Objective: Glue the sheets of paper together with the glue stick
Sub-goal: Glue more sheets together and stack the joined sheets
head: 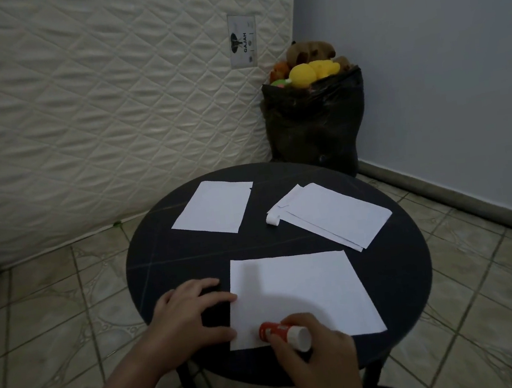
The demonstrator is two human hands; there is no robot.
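A white sheet of paper [304, 290] lies at the near side of the round dark table [401, 273]. My left hand [192, 316] rests beside the sheet's left edge, fingertips touching that edge. My right hand [318, 356] grips a red and white glue stick [281, 331], its red end lying on the sheet's near-left corner. Another white sheet [213, 206] lies at the far left of the table. A small stack of sheets [330, 214] lies at the far right, with a curled corner on its left.
A quilted mattress [96, 116] leans upright behind the table. A black bag [313, 123] full of soft toys stands in the corner by the blue wall. The floor around the table is tiled.
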